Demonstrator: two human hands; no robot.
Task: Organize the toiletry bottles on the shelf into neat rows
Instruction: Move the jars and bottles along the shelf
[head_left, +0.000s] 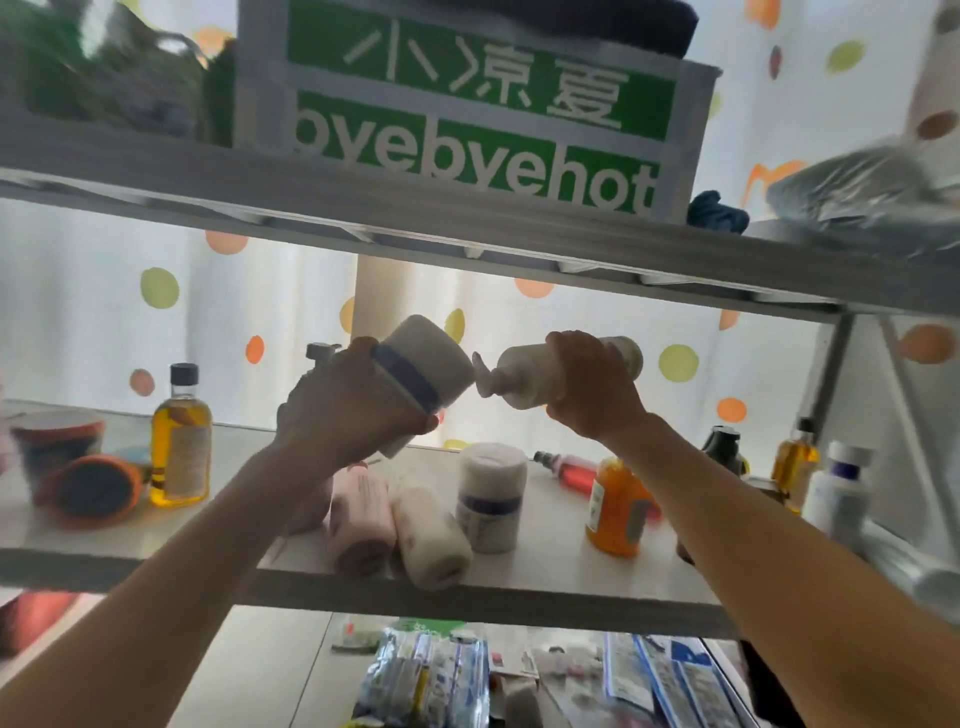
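Note:
My left hand (343, 410) grips a white bottle with a blue band (421, 364), lifted and tilted above the middle shelf (519, 587). My right hand (592, 384) holds a white pump bottle (524, 374) on its side in the air, its nozzle pointing left toward the other bottle. On the shelf below, two pinkish-white bottles (395, 525) lie flat. A white blue-banded bottle (491, 499) stands beside them. An orange bottle (615, 509) and a red bottle (576, 470) are to the right. A yellow oil bottle (179, 447) stands at the left.
Orange and blue cups (67, 467) sit at the shelf's far left. A dark bottle (722, 447), a small yellow bottle (795, 457) and a white bottle (839, 488) crowd the right end. A green-lettered box (467, 104) rests on the upper shelf. Packets (441, 675) lie below.

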